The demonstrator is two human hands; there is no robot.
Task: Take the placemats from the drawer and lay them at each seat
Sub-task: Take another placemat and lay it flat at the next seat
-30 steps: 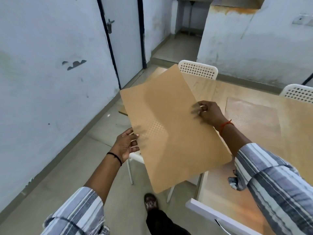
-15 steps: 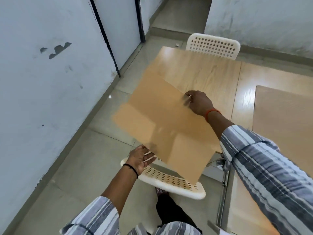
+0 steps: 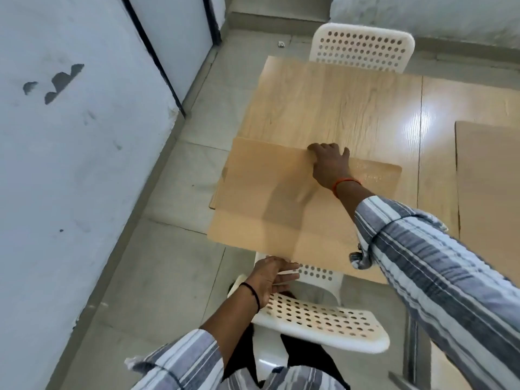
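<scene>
tan placemat [image 3: 267,209] half on the table [image 3: 337,108] — right hand [image 3: 330,164] grips its far edge, left hand [image 3: 271,275] flat at the near edge; second placemat [image 3: 489,178] already laid.

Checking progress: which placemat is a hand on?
The left placemat, overhanging the table edge, its far edge gripped by the right hand; the right placemat lies flat, untouched.

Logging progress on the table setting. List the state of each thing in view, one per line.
placemat: held, overhanging the near edge of the table
right hand: grips the placemat's far edge
left hand: fingers straight at its near edge
second placemat: lying flat
near chair: pushed in
far chair: pushed in
</scene>
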